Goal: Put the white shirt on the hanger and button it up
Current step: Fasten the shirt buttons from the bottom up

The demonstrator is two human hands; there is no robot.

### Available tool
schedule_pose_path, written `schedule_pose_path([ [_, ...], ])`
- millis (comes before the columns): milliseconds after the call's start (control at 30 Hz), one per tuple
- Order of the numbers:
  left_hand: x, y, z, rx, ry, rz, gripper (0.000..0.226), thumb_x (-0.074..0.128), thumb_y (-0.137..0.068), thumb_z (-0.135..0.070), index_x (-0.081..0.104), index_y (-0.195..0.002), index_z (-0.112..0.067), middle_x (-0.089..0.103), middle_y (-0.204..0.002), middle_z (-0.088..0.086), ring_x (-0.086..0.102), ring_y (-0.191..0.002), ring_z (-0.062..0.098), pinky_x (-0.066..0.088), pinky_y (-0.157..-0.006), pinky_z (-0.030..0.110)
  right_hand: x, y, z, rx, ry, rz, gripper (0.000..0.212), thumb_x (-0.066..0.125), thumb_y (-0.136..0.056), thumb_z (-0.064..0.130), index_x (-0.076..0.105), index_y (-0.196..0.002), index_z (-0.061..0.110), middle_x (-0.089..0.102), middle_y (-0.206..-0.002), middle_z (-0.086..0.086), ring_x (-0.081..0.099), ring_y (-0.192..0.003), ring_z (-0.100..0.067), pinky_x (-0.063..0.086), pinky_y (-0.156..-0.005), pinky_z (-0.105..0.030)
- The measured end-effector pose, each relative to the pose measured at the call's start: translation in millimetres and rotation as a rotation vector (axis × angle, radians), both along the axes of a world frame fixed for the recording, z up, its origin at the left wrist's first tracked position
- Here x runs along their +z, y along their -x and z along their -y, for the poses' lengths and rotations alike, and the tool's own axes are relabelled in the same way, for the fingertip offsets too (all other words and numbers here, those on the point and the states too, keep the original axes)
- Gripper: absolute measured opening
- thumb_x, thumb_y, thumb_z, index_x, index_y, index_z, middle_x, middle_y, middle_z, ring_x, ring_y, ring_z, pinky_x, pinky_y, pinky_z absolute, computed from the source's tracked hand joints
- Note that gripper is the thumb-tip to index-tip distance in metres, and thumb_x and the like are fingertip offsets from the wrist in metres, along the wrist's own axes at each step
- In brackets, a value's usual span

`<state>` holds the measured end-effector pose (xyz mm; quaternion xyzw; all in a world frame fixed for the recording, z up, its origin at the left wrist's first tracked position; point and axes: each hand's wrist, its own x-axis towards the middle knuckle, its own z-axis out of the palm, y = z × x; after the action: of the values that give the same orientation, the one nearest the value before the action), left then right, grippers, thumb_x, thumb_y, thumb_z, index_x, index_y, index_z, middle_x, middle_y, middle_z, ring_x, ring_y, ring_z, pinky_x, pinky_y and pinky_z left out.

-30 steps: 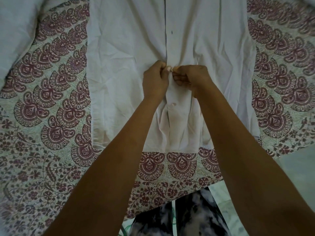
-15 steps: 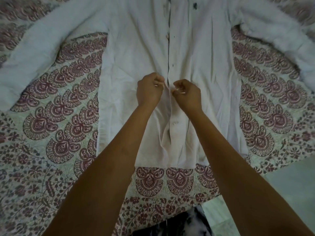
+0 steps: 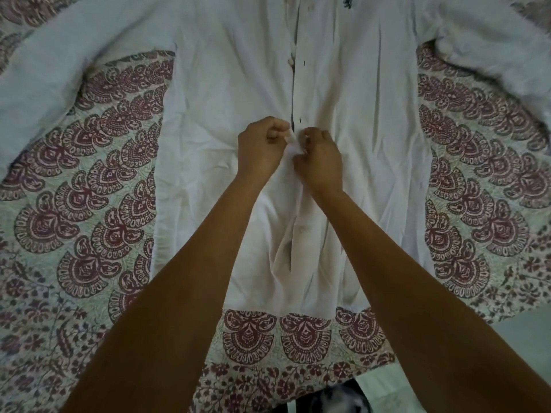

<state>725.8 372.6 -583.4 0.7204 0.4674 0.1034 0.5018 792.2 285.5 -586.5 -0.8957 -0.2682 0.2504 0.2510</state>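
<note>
The white shirt (image 3: 232,120) is spread flat on a patterned bedsheet (image 3: 89,204), sleeves out. Its front placket is pinched at mid-chest by the curled fingers of the left hand (image 3: 262,150) and right hand (image 3: 319,159), held close together.

Single wide-angle head cam looked steeply down over the bed's (image 3: 74,204) near edge, close above the white shirt (image 3: 372,144).

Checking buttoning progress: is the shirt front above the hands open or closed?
Open: above the left hand and right hand a dark gap splits the white shirt, a button unfastened beside it.
</note>
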Motion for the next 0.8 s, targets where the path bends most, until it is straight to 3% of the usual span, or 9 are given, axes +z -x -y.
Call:
schedule_pose_path([
  [100,-3,-7,-2,-0.005,0.008,-0.055,0.025,0.056,-0.085,-0.003,0.069,-0.103,-0.013,0.071,-0.100,0.001,0.065,-0.094,0.011,0.052,-0.086,0.023,-2,-7,-1,-0.137,-0.092,-0.101,0.043,0.052,-0.081,0.005,0.051,-0.123,0.006,0.063,-0.104,-0.008,0.059,-0.087,-0.017,0.042,-0.074,-0.019],
  [233,-4,-16,-3,0.006,-0.088,-0.043,0.020,0.057,-0.085,-0.007,0.070,-0.099,-0.011,0.070,-0.097,-0.004,0.062,-0.086,0.003,0.041,-0.076,0.000,-4,-15,-3,-0.217,-0.168,-0.127,0.031,0.052,-0.084,0.007,0.058,-0.114,0.005,0.061,-0.079,0.000,0.053,-0.071,-0.009,0.039,-0.062,-0.007],
  [333,-6,-21,-3,0.039,-0.157,0.003,0.017,0.058,-0.085,-0.010,0.071,-0.096,-0.011,0.070,-0.092,-0.005,0.061,-0.081,0.004,0.041,-0.073,0.001,-9,-21,-3,-0.236,-0.178,-0.108,0.024,0.053,-0.083,0.007,0.063,-0.105,0.006,0.066,-0.084,-0.003,0.055,-0.071,-0.010,0.040,-0.064,-0.010],
  [433,-15,-23,-4,0.004,-0.148,-0.083,0.013,0.062,-0.084,-0.015,0.070,-0.094,-0.013,0.071,-0.090,-0.002,0.064,-0.082,0.008,0.043,-0.072,0.008,-14,-23,-6,-0.159,-0.175,-0.094,0.023,0.058,-0.084,0.015,0.062,-0.106,0.009,0.065,-0.092,-0.004,0.059,-0.078,-0.013,0.043,-0.067,-0.011],
  [533,-24,-19,-9,0.012,-0.137,-0.190,0.012,0.061,-0.084,-0.016,0.071,-0.090,-0.015,0.071,-0.091,-0.002,0.065,-0.083,0.011,0.047,-0.073,0.017,-18,-21,-11,-0.028,-0.091,-0.060,0.042,0.065,-0.081,0.032,0.055,-0.116,0.013,0.056,-0.109,-0.006,0.055,-0.089,-0.014,0.047,-0.075,-0.025],
  [633,-24,-15,-15,0.023,-0.154,-0.247,0.009,0.066,-0.082,-0.022,0.070,-0.082,-0.014,0.067,-0.079,-0.007,0.063,-0.075,0.009,0.049,-0.070,0.021,-20,-19,-21,0.058,0.049,0.049,0.056,0.071,-0.074,0.038,0.049,-0.117,0.010,0.048,-0.117,-0.008,0.055,-0.093,-0.019,0.048,-0.072,-0.028],
  [700,-23,-14,-18,0.012,-0.166,-0.269,0.008,0.069,-0.079,-0.021,0.068,-0.078,-0.013,0.063,-0.074,-0.006,0.062,-0.072,0.011,0.050,-0.070,0.024,-19,-19,-28,0.104,0.137,0.156,0.055,0.068,-0.076,0.040,0.048,-0.115,0.006,0.048,-0.117,-0.011,0.056,-0.089,-0.022,0.048,-0.069,-0.028],
  [800,-22,-16,-19,-0.022,-0.173,-0.300,0.010,0.071,-0.076,-0.015,0.061,-0.075,-0.016,0.059,-0.074,-0.005,0.063,-0.074,0.015,0.052,-0.072,0.028,-16,-25,-34,0.052,0.144,0.107,0.037,0.061,-0.084,0.028,0.051,-0.112,0.005,0.051,-0.115,-0.011,0.058,-0.088,-0.023,0.043,-0.069,-0.028],
])
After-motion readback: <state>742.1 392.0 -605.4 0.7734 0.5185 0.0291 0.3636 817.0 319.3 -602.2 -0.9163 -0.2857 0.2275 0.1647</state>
